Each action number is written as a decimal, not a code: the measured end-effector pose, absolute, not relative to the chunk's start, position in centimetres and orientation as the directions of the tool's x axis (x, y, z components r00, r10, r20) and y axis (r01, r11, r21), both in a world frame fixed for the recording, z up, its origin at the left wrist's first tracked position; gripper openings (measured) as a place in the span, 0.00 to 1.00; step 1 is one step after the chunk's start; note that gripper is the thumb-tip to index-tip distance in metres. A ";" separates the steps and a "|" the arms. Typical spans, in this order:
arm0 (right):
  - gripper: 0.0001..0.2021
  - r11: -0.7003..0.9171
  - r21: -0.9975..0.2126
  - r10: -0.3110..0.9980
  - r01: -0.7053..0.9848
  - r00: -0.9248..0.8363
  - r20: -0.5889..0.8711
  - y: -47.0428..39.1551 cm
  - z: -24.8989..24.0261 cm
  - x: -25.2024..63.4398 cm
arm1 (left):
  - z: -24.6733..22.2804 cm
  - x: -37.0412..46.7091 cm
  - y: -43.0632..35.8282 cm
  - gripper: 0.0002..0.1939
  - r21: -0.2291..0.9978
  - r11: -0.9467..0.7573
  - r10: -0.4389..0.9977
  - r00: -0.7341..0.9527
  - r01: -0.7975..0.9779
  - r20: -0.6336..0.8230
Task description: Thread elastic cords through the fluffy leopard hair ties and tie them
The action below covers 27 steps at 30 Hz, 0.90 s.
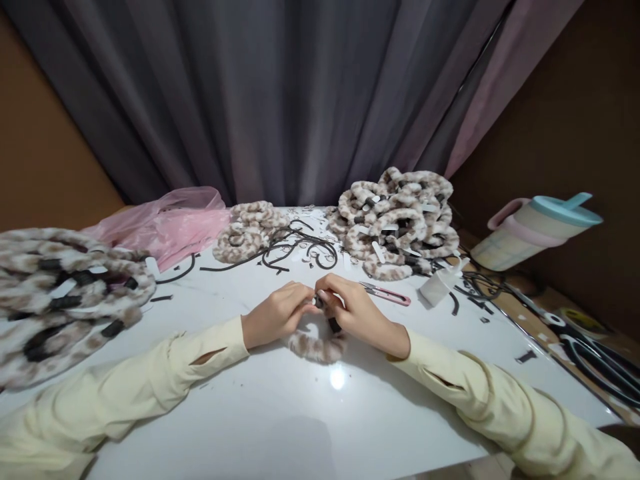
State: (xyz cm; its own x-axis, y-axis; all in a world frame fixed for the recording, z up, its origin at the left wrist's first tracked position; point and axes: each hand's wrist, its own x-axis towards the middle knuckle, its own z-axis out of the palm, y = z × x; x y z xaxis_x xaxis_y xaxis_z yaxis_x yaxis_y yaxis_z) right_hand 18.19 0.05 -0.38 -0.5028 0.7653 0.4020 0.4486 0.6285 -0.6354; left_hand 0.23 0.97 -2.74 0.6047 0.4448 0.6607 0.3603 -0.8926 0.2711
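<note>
Bare table in front; furry ring piles and snips beyond.

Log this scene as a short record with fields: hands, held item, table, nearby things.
left hand: pinches the dark end of the furry band
right hand: grips the same dark end
furry band: fur part rests on the white table
near right: pink snips, tape roll
far right: furry pile, jug
far left: pink bag

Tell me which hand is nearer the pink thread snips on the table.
Right. The right hand lies just beside the pink thread snips, almost touching their near end. The left hand sits farther off, beyond the furry headband both hands hold.
</note>
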 end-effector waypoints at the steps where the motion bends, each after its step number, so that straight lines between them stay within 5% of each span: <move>1: 0.06 0.623 -0.639 0.767 0.451 -0.514 0.385 0.0 -0.4 18.1 | -2.9 0.2 1.0 0.08 0.217 -0.914 0.396 0.633 0.343 0.665; 7: 0.06 0.543 -0.703 0.793 0.459 -0.556 0.249 0.0 -0.6 17.9 | -3.0 0.2 1.1 0.13 -0.210 -0.936 0.091 0.770 0.283 0.632; 11: 0.06 0.332 -0.856 0.813 0.397 -0.581 0.046 0.4 0.0 18.4 | -2.7 0.3 1.0 0.11 -0.394 -0.865 -0.003 0.782 0.311 0.623; 15: 0.09 0.079 -0.943 0.778 0.324 -0.612 -0.145 0.8 0.4 18.9 | -2.4 0.4 0.8 0.09 -0.455 -0.824 -0.019 0.787 0.338 0.617; 20: 0.10 -0.057 -0.970 0.785 0.236 -0.590 -0.190 1.1 0.5 18.9 | -2.3 0.5 0.8 0.09 -0.443 -0.811 -0.028 0.730 0.383 0.683; 27: 0.14 -0.226 -0.950 0.747 0.216 -0.587 -0.311 1.1 0.3 19.0 | -2.1 0.6 1.1 0.13 -0.497 -0.850 -0.221 0.737 0.176 0.639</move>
State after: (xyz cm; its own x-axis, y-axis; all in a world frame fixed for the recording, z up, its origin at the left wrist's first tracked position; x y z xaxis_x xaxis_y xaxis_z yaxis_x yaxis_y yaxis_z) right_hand 19.03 1.09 0.27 -0.5870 0.7474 -0.3112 0.2156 -0.2262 -0.9499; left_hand 0.59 1.05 -2.15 0.7367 -0.2205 0.6393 0.1764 -0.8499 -0.4965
